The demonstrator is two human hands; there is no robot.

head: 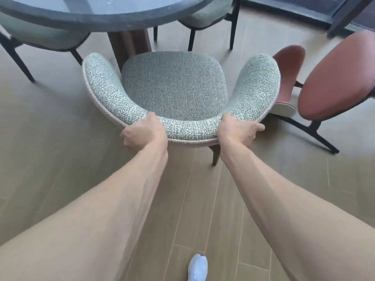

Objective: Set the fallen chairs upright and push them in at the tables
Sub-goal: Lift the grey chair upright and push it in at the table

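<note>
A grey-green fabric chair (174,84) with a curved backrest stands upright on the wood floor, its seat facing the round dark table (101,15). My left hand (142,132) grips the backrest's left rear part. My right hand (237,130) grips its right rear part. The seat's front edge sits just short of the table's brown pedestal (129,41). To the right a reddish-brown chair (336,78) lies tipped over, its dark legs pointing sideways along the floor.
Two more grey-green chairs are tucked at the table, one at the left (40,35) and one behind (207,15). A dark window frame (341,15) runs along the upper right. My shoe (197,267) shows at the bottom.
</note>
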